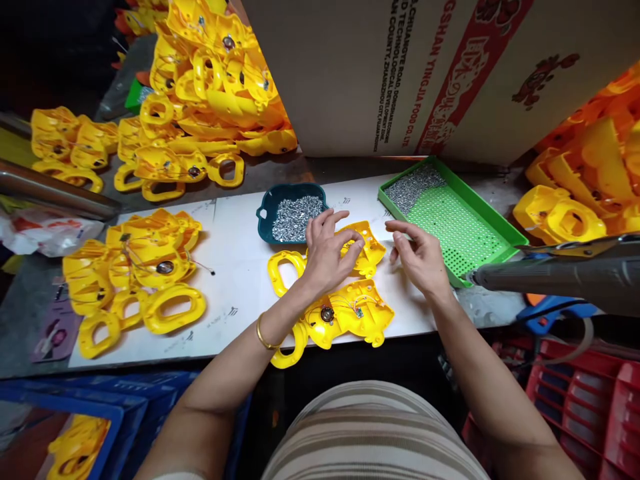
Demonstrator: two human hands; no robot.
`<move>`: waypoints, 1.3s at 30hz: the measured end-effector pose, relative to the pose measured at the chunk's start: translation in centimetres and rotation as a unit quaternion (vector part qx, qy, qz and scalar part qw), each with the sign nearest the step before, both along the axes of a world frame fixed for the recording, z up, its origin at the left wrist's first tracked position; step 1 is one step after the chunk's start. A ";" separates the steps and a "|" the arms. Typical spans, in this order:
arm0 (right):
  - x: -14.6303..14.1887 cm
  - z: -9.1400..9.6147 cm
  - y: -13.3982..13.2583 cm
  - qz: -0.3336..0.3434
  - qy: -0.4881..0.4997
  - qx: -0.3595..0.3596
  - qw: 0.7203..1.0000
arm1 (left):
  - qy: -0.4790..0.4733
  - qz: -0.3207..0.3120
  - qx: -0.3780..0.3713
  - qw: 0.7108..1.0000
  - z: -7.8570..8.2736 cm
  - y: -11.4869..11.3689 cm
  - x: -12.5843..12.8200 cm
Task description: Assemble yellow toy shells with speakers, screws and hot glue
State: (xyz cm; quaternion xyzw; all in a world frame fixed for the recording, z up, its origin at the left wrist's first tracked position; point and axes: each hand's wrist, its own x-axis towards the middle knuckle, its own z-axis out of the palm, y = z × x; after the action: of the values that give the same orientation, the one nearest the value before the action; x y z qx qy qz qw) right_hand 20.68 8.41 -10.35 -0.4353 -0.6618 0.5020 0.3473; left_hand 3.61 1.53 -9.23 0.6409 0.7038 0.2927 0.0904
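Note:
Two yellow plastic shell halves lie on the white sheet before me. Over the farther shell (pixel 369 250) is my left hand (pixel 327 257), fingers spread and bent, with nothing visible in them; it hides much of that shell. The nearer shell (pixel 350 312) lies hollow side up, with thin wires, a round speaker and a small circuit board inside. My right hand (pixel 419 259) is just right of the farther shell, index finger stretched out and thumb apart, its other fingers curled. A dark green dish (pixel 265 227) of small metal screws (pixel 297 219) stands beyond my left hand.
A green perforated tray (pixel 480 220) with more screws stands at the right, near a metal tube (pixel 540 272). More wired yellow shells (pixel 135 260) lie at the left, with a large pile (pixel 215 87) behind. A cardboard box (pixel 340 80) blocks the back. Orange-yellow parts (pixel 595 180) fill the far right.

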 end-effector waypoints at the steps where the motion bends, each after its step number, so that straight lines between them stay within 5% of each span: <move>1: 0.2 -0.3 -0.2 0.009 -0.006 -0.032 0.999 | 0.003 -0.002 -0.008 1.000 0.0 0.0 0.1; 7: 0.2 -1.8 -1.1 0.076 -0.023 -0.114 0.990 | 0.017 -0.004 -0.046 0.999 -0.1 0.4 1.0; 17: -0.2 -2.4 -1.5 0.096 0.002 -0.124 0.988 | 0.031 0.008 -0.086 0.996 0.4 0.5 1.5; 21: -0.6 -2.6 -1.6 0.089 0.009 -0.116 0.989 | 0.041 0.007 -0.076 0.996 -0.1 0.4 1.4; 29: -1.5 -2.0 -0.8 0.117 0.078 -0.231 0.963 | 0.038 -0.006 -0.036 0.999 -1.2 0.2 0.9; 39: -1.7 -2.0 -1.1 0.114 0.076 -0.221 0.966 | 0.012 -0.007 -0.039 0.999 -0.8 0.0 0.5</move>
State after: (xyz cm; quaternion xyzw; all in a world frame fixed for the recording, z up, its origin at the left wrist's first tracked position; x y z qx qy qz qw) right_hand 18.95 7.31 -12.31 -0.3837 -0.5513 0.7034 0.2325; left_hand 4.11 1.49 -10.03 0.6455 0.7111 0.2566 0.1086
